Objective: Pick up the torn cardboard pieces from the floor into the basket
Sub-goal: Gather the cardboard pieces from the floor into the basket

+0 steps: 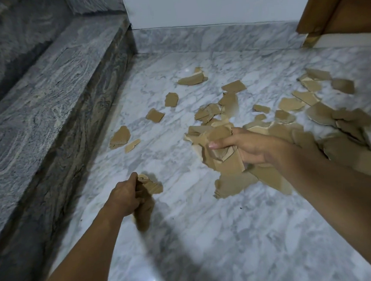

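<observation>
While both arms reach out low over the marble floor (200,240), each hand has cardboard in it. Left hand (126,196): fingers curled tight round a small wad (153,185) of torn scraps, some poking out past the knuckles, one blurred bit hanging below the fist. Right hand (250,146): thumb and fingers clamped on a bigger bunch (225,159) of several layered scraps; can't tell whether its lower edge touches the scraps beneath. Loose cardboard pieces (290,117) lie mostly beyond and to the right of the right hand, overlapping in a heap under its wrist and forearm. A few singles (119,137) sit apart, ahead of the left hand, near the grey stone step (52,96) on that hand's outer side. Far beyond the right hand, a wooden door frame (329,4) comes down to the floor. Heavy blur on the right-side scraps, edges unclear.
</observation>
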The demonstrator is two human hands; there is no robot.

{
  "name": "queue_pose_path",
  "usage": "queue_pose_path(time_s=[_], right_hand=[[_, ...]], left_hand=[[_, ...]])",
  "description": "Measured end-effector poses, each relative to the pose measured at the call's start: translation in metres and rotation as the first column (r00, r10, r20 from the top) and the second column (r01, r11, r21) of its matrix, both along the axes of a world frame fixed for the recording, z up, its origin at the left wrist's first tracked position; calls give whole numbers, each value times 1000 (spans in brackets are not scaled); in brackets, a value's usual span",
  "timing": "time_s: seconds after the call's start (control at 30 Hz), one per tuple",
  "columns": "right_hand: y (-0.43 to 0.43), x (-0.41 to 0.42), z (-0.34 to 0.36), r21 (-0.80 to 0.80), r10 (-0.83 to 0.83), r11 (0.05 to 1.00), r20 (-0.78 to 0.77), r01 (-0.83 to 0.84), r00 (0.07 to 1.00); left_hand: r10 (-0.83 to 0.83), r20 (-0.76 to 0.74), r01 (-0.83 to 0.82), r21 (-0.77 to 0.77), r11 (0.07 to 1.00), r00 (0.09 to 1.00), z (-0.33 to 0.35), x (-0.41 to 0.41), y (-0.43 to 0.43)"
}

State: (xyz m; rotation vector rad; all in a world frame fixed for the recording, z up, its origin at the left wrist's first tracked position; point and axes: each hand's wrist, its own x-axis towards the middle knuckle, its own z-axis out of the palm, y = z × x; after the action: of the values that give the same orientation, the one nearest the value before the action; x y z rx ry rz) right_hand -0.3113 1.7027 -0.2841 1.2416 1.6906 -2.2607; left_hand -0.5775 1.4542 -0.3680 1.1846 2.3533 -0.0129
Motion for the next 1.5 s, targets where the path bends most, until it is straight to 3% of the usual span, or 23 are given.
queue_pose_path(time_s=[0.1, 0.2, 0.27, 0.33, 0.4, 0.5, 0.63, 0.87, 1.03, 1.17, 1.3, 1.4, 1.5], right_hand=[[9, 8, -15, 148, -52, 989, 153, 30, 987], [-1, 15, -35, 371, 95, 880, 475, -297, 875], [-18, 18, -46, 361, 185, 765, 670, -533, 719], [-34, 18, -55, 384, 153, 671, 765, -634, 625], [-45, 17, -59, 434, 86, 608, 796, -664, 599], [-48, 13, -62, 462, 75, 553, 801, -693, 594], [-51, 10, -66, 534, 77, 568, 723, -626, 687], [-54, 12, -71, 543, 62, 747, 519, -384, 853], [-48, 16, -61, 513, 82, 760, 535, -400, 841], [-33, 27, -49, 537, 23, 777, 498, -329, 867], [-12, 45, -34, 574, -74, 785, 461, -234, 884], [1, 62, -23, 577, -87, 784, 465, -227, 881], [11, 86, -11, 560, -80, 786, 510, -260, 857]], left_hand=[[56, 56, -57, 22, 998, 997, -3, -4, -5], [72, 101, -78, 62, 995, 992, -4, -1, -9], [64, 101, -75, 110, 991, 993, -4, 4, -14], [73, 118, -89, 139, 986, 990, -5, 6, -19], [82, 132, -101, 143, 985, 988, -5, 9, -22], [78, 114, -91, 114, 989, 990, -5, 9, -23], [94, 181, -119, 131, 984, 979, -3, 10, -24], [63, 230, -107, 184, 977, 971, 3, 12, -19], [89, 288, -131, 129, 983, 954, 8, 17, -14], [250, 453, -391, 250, 886, 856, 26, 2, -5], [238, 551, -514, 422, 747, 800, 50, 3, 26], [172, 504, -397, 384, 833, 847, 62, 15, 52], [58, 304, -73, 38, 997, 951, 62, 39, 63]])
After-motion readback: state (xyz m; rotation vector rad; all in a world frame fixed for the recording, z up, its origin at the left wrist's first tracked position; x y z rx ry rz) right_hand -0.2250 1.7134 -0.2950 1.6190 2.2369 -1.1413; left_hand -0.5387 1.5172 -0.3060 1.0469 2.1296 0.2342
